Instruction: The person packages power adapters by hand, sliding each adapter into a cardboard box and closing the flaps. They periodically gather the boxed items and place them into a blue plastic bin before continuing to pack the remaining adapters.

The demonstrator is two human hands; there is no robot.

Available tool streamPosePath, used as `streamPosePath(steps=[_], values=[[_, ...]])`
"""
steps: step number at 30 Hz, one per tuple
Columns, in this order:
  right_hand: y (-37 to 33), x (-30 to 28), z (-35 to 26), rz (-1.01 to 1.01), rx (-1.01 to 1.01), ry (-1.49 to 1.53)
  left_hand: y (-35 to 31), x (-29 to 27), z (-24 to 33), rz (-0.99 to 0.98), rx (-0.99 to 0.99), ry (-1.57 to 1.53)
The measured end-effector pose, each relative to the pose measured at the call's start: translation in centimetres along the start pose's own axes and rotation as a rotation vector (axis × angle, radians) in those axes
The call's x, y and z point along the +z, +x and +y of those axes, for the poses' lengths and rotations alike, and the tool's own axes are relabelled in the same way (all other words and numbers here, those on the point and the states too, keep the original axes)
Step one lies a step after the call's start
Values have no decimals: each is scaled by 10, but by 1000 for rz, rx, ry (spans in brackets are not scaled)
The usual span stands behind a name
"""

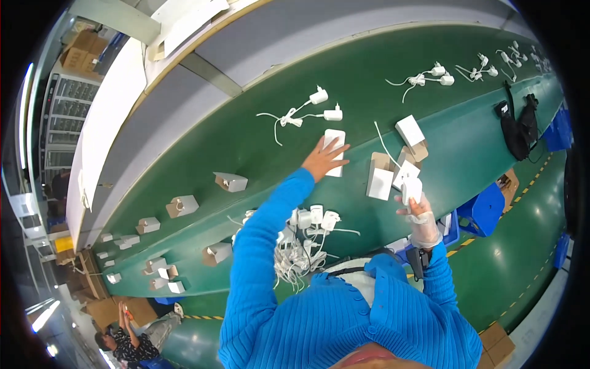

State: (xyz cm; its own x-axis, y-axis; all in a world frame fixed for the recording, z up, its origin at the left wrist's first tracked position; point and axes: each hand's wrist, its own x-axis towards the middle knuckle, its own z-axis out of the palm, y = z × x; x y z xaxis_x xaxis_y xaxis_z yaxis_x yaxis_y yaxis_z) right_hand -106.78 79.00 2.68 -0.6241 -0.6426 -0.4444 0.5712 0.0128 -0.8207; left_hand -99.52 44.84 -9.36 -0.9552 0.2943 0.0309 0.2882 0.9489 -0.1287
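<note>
My left hand (322,160) reaches over the green bench with its fingers spread across a slim white box (334,138). In a clear glove, my right hand (422,215) grips a white charger plug (411,190). Just beyond that plug stand open white boxes: one upright (380,184), one tilted with its brown inside showing (410,131), and another (405,174) close to the plug. A white cable (384,140) sticks up beside them. Nearer my body, between my arms, lies a tangled pile of white chargers and cables (298,252).
Pairs of chargers with tied cables (295,117) lie along the far strip, more (424,77) towards the right. Several small open boxes (182,206) line the left. A black bag (519,129) rests at the right, above blue bins (482,209). Another person (135,338) sits at lower left.
</note>
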Motion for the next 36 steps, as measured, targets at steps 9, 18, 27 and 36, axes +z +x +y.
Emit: streamPosePath(steps=[9, 18, 27, 36], values=[[15, 41, -6, -100, -14, -83, 10, -18, 56, 10, -1086, -474], [4, 65, -53, -243, 146, -71, -62, -1, 12, 308, -874, -1059], [91, 87, -38, -638, -212, -743, -49, -80, 44, 176, -676, -1129], [120, 133, -36, -683, -800, -1685, -56, -78, 53, 365, -794, -1279]])
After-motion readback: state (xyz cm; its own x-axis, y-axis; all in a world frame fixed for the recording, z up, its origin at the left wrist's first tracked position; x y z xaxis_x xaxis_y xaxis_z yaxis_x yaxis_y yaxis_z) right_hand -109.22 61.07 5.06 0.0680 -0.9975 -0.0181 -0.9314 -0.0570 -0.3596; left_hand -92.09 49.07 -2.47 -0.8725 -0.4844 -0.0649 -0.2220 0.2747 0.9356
